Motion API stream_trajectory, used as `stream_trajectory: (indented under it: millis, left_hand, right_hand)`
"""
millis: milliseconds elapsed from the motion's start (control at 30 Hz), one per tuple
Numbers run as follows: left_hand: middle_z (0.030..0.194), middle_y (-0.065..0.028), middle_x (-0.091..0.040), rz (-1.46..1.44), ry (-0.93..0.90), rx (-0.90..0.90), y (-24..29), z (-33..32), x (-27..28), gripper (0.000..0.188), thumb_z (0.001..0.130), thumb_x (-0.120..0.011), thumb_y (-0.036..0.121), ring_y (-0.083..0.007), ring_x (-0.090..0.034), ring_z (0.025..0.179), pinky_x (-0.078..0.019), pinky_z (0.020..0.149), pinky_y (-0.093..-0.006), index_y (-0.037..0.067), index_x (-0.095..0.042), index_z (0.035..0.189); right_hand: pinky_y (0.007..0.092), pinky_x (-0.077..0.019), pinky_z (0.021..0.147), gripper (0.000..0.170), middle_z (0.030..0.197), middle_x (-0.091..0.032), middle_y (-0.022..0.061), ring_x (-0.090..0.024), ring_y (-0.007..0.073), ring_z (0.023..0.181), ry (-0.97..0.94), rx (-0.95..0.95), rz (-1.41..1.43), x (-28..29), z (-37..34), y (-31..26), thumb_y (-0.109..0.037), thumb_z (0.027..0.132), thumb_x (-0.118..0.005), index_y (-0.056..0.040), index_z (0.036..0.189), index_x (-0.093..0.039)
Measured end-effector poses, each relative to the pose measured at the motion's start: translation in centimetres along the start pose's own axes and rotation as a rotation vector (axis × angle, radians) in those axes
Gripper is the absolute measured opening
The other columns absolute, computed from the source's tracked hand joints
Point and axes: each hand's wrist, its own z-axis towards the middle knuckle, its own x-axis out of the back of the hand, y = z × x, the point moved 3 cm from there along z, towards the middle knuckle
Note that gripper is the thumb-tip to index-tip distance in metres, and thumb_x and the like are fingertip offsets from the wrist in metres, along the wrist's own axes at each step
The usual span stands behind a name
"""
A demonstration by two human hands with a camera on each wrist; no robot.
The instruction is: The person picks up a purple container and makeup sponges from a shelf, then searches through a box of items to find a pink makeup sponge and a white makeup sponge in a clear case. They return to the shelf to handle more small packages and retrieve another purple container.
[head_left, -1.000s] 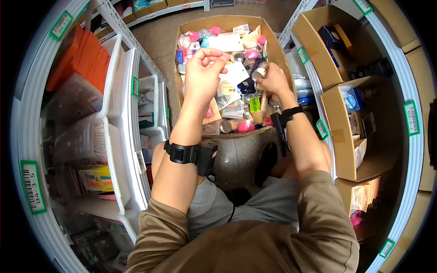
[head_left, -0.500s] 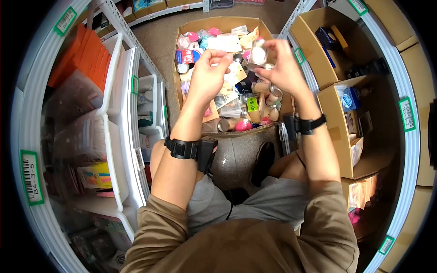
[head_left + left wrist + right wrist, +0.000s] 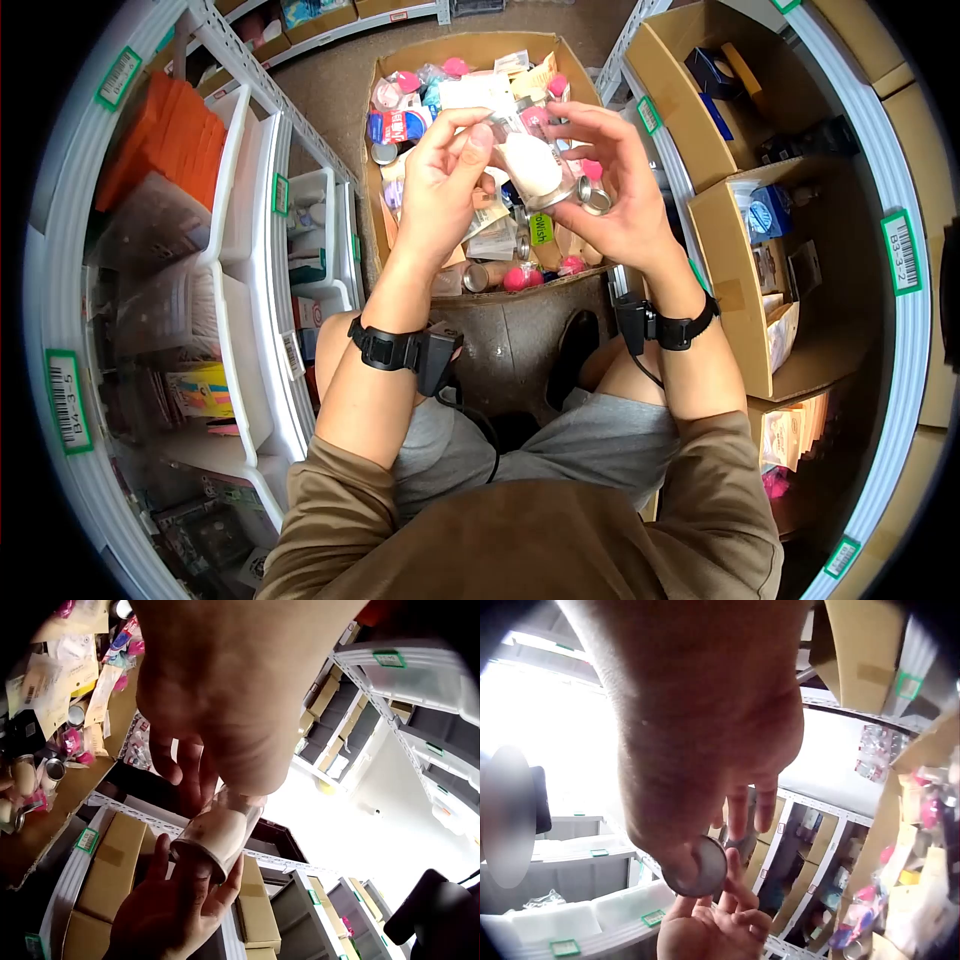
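Observation:
A clear cylindrical jar (image 3: 553,192) with a cream-coloured, rounded sponge-like piece inside is held tilted between both hands, above a carton of goods. My right hand (image 3: 632,195) grips its lower end, fingers on one side and thumb beneath. At the upper end, the left hand (image 3: 440,185) pinches the jar with thumb and fingers. The left wrist view shows the jar (image 3: 225,831) with a metal-rimmed end, the right thumb pressing there. In the right wrist view that round end (image 3: 707,868) faces the camera, and the left hand (image 3: 712,930) lies behind it.
Below the hands, the open carton (image 3: 375,250) is packed with similar jars, pink sponges, cards and packets. White bins (image 3: 240,330) line a shelf on the left. Cardboard boxes (image 3: 735,310) stand on the right shelf. Both wrists wear black camera straps (image 3: 385,348).
The right hand has lifted the jar out of the carton and brought it left to the left hand. The left hand, earlier raised with nothing visible in it, now holds the jar's upper end.

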Motion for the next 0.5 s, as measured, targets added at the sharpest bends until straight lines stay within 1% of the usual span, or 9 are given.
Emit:
stream_trajectory:
  millis: [67,167,233,267,300,367,400,433,500]
  left_hand:
    - [0.096,-0.002,-0.068,-0.048,0.034,-0.031,-0.2,0.0,0.0,0.029,0.104,-0.06,0.027,-0.0058,-0.059,0.073,-0.0444,0.06,-0.0199,0.006,-0.059,0.123]
    - [0.097,-0.0035,-0.067,-0.082,0.016,-0.021,-0.6,0.1,0.0,0.03,0.104,-0.059,0.027,-0.0079,-0.061,0.076,-0.0482,0.062,-0.022,0.005,-0.058,0.124]
    - [0.099,-0.0039,-0.066,-0.199,0.054,-0.034,-0.7,0.3,-0.3,0.032,0.104,-0.058,0.026,-0.0099,-0.062,0.08,-0.0522,0.065,-0.0249,0.004,-0.056,0.127]
    - [0.102,-0.0044,-0.065,-0.225,0.083,-0.045,-0.7,0.2,-0.4,0.034,0.105,-0.057,0.027,-0.0115,-0.064,0.086,-0.0551,0.068,-0.0274,0.005,-0.054,0.129]
    - [0.105,-0.0052,-0.065,-0.22,0.096,-0.04,-0.9,0.4,-0.2,0.033,0.105,-0.057,0.028,-0.0134,-0.065,0.091,-0.0556,0.069,-0.0283,0.005,-0.054,0.128]
    - [0.107,-0.0057,-0.065,-0.271,0.127,-0.069,-1.0,0.5,0.0,0.031,0.105,-0.057,0.029,-0.0149,-0.066,0.092,-0.0559,0.069,-0.0286,0.006,-0.053,0.126]
    - [0.108,-0.0062,-0.065,-0.264,0.126,-0.068,-0.9,0.6,0.2,0.03,0.105,-0.057,0.028,-0.0171,-0.067,0.094,-0.0573,0.069,-0.0303,0.006,-0.053,0.125]
    - [0.108,-0.0062,-0.065,-0.265,0.124,-0.066,-0.9,0.5,0.1,0.03,0.105,-0.057,0.028,-0.0171,-0.067,0.094,-0.0573,0.069,-0.0303,0.006,-0.053,0.125]
    - [0.111,-0.008,-0.065,-0.268,0.124,-0.081,-0.6,0.6,-0.2,0.03,0.105,-0.056,0.027,-0.0201,-0.068,0.099,-0.0594,0.07,-0.0321,0.005,-0.052,0.124]
  right_hand:
    - [0.033,-0.053,0.091,0.074,0.139,-0.057,0.0112,-0.064,0.0221,0.117,-0.005,0.029,0.007,0.1,0.0,0.3,-0.001,0.069,-0.085,-0.0062,0.135,-0.051]
    - [0.0314,-0.0531,0.088,0.072,0.134,-0.061,0.0101,-0.066,0.0206,0.111,-0.025,0.034,-0.009,0.0,0.0,0.5,-0.001,0.07,-0.084,-0.0057,0.134,-0.052]
    - [0.0304,-0.0533,0.087,0.07,0.13,-0.063,0.009,-0.067,0.0195,0.107,-0.015,0.074,-0.022,0.3,0.1,0.4,-0.003,0.072,-0.083,-0.0047,0.134,-0.052]
    - [0.0294,-0.0537,0.086,0.063,0.127,-0.065,0.0084,-0.067,0.0183,0.105,0.006,0.063,-0.025,0.6,0.2,0.5,-0.004,0.076,-0.081,-0.0043,0.132,-0.053]
    - [0.0305,-0.0542,0.086,0.049,0.125,-0.064,0.0111,-0.067,0.0189,0.104,0.073,0.01,0.07,0.8,0.0,0.5,-0.003,0.085,-0.074,-0.0019,0.129,-0.051]
    - [0.0309,-0.0548,0.086,0.038,0.122,-0.064,0.0146,-0.067,0.0206,0.104,0.254,-0.025,0.265,1.9,0.1,0.8,-0.002,0.093,-0.066,0.0004,0.126,-0.048]
    - [0.0306,-0.0557,0.085,0.033,0.119,-0.064,0.0163,-0.068,0.0216,0.103,0.3,0.02,0.254,3.1,0.2,1.2,-0.004,0.097,-0.061,0.002,0.126,-0.046]
    - [0.0299,-0.0561,0.084,0.033,0.119,-0.063,0.0161,-0.069,0.0205,0.1,0.377,-0.038,0.218,3.9,0.2,1.4,-0.008,0.098,-0.061,0.0018,0.126,-0.046]
    - [0.03,-0.0564,0.082,0.032,0.118,-0.064,0.0155,-0.069,0.0197,0.099,0.421,-0.091,0.357,4.8,0.1,2.3,-0.009,0.099,-0.061,0.0015,0.126,-0.047]
